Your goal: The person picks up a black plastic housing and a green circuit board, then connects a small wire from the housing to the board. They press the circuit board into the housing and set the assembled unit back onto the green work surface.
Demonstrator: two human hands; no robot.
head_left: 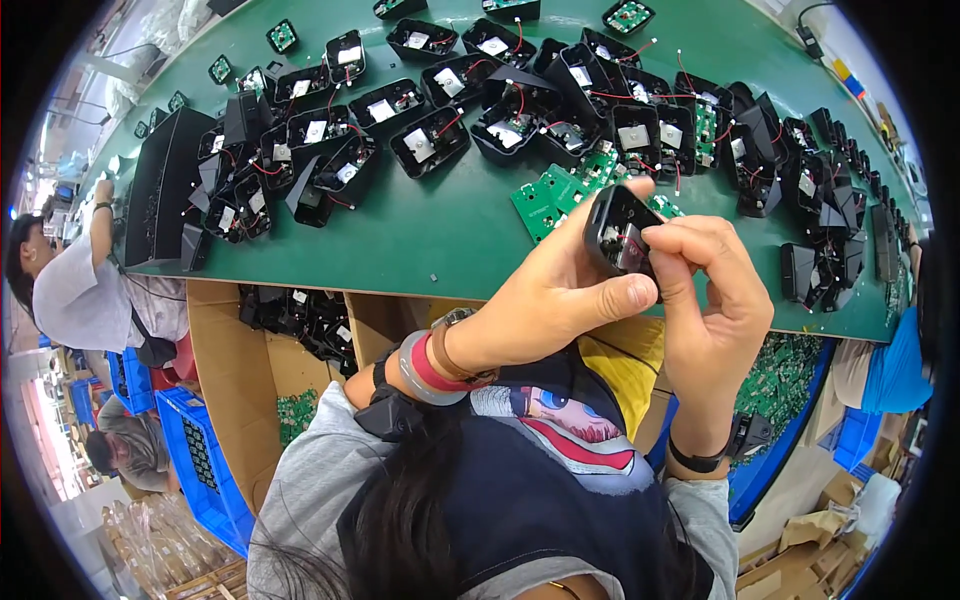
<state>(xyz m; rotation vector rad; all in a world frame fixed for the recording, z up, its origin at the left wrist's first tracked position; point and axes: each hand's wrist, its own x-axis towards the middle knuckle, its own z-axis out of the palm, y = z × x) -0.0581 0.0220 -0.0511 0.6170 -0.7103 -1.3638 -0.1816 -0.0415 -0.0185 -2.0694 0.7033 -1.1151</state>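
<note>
My left hand [560, 290] is closed round a small black plastic housing [602, 222], its open side turned up and tilted toward my right hand. Inside the housing lies a dark rectangular part [632, 250], and a bit of wire shows beside it. At the housing's right edge, my right hand [712, 285] has its thumb and index finger pinched close together against the inside. Whatever those fingertips grip is hidden. Just beyond my hands, green circuit boards [550, 200] lie in a loose pile on the green table [430, 225].
Many black housings [430, 142] with red wires spread across the table's far side. A cardboard box [225, 350] with housings stands below the front edge at left. A blue bin [780, 400] of circuit boards sits at right. Another person [80, 290] works at far left.
</note>
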